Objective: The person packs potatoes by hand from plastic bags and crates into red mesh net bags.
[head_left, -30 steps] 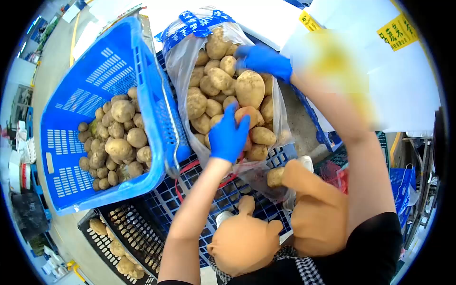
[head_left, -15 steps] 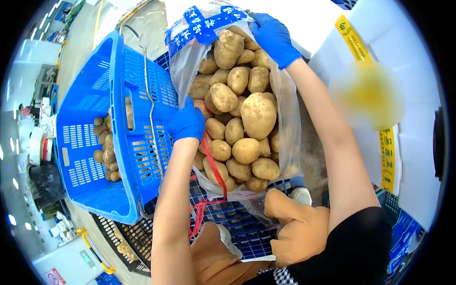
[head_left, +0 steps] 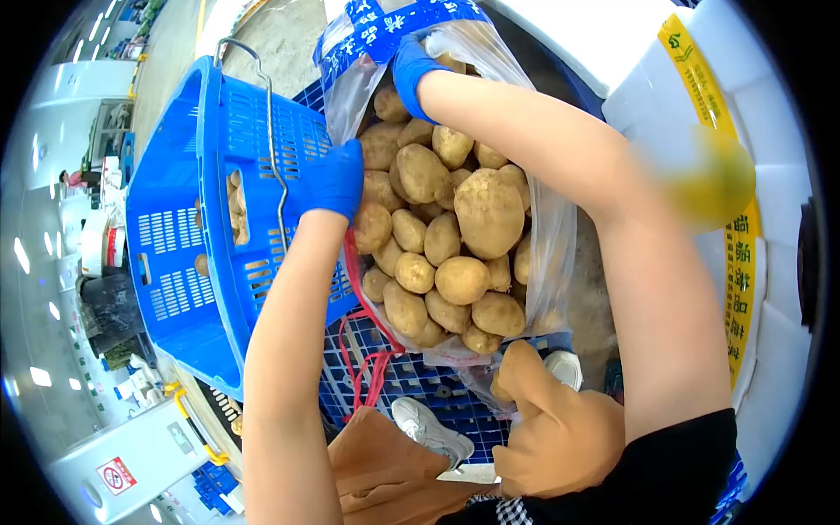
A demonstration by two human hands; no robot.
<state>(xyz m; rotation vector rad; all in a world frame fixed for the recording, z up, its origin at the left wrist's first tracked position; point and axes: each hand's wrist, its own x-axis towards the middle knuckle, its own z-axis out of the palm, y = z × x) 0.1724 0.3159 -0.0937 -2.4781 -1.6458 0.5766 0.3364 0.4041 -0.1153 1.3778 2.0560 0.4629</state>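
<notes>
A clear plastic bag (head_left: 553,254) with blue printed tape (head_left: 385,31) across its top lies open, full of potatoes (head_left: 490,214). My left hand (head_left: 335,182), in a blue glove, is closed on the bag's left edge, close against the blue basket (head_left: 208,175). My right hand (head_left: 413,77), gloved the same way, reaches inside the bag's upper end, just below the tape and over the upper potatoes. Its fingertips are hidden from me there. A loose red string (head_left: 372,385) hangs from the bag's lower left side.
Tilted to the left, the blue basket has a wire handle (head_left: 273,131), and potatoes show through its openings. Below the bag is a blue grid pallet (head_left: 437,398), near my shoes (head_left: 429,429). White boxes with yellow printed tape (head_left: 691,66) stand at the right.
My right hand has moved left and inward from the bag's upper right edge. My left hand has shifted slightly upward. The view has turned, and fewer potatoes show in the basket.
</notes>
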